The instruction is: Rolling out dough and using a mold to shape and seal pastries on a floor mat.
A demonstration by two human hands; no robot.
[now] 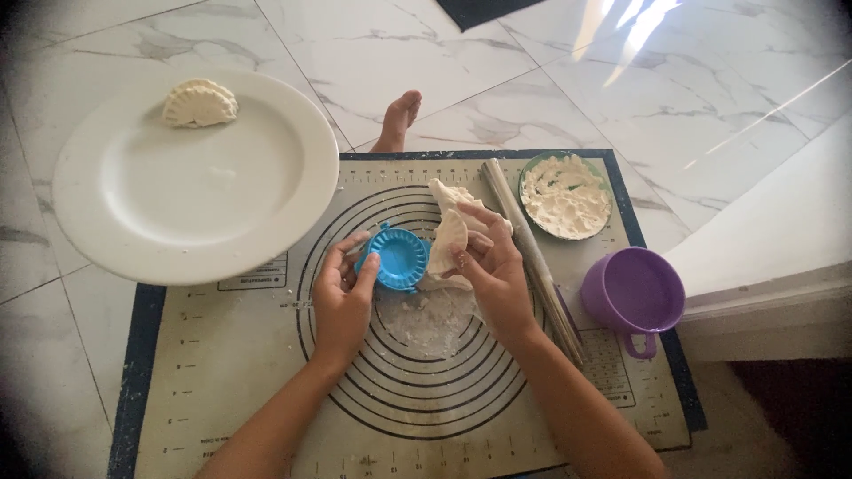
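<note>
Both hands work over the mat point(222, 372): my left hand point(342, 297) curls its fingers around the blue dumpling press point(398, 257), gripping its edge, while my right hand point(493, 266) pinches the folded dough point(448, 235) just beside it.

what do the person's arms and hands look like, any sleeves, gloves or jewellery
Both forearms are bare as far as the picture shows, with no sleeve in view. The left hand and the right hand wear no gloves, and no rings, bracelets or watch can be seen. The hands are slim, with short nails. Any flour on the fingers is too faint to tell.
</note>
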